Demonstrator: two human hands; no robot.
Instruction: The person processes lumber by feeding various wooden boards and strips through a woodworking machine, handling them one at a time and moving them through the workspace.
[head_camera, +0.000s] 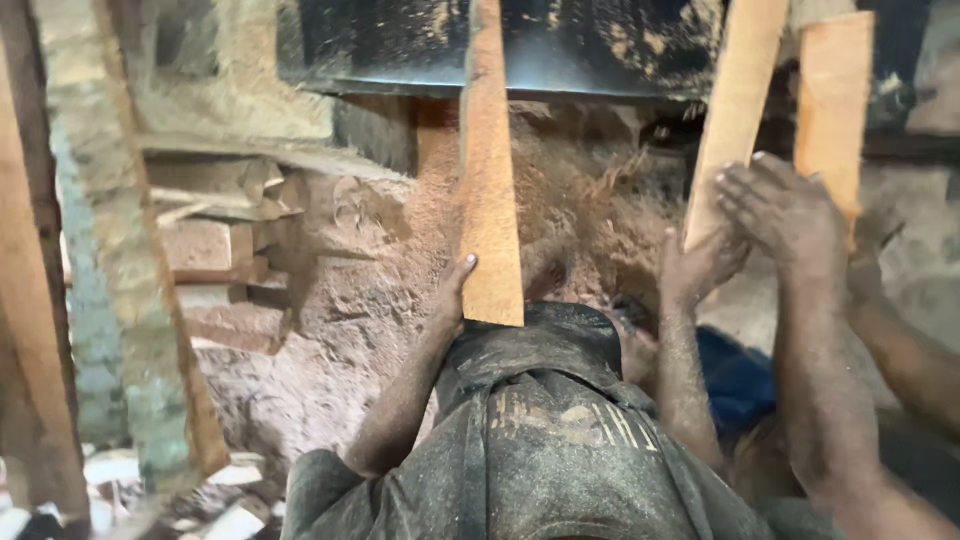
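Observation:
My right hand (785, 210) reaches in from the lower right, fingers stretched out flat and pointing left. It lies over the lower end of an orange wooden plank (832, 100) and nearly touches a second plank (738, 110). A co-worker in a dusty dark shirt (545, 440) bends forward just in front of me. One of that person's hands (455, 290) is against the long middle plank (490, 170), the other hand (700, 265) is at the foot of the second plank. My left hand is out of view.
A dark machine housing (400, 45) dusted with sawdust spans the top. A heap of reddish sawdust (350, 330) lies below it. Stacked offcuts (215, 245) sit at the left, beside a dusty slanting post (110, 250). Another forearm (915, 365) crosses the far right.

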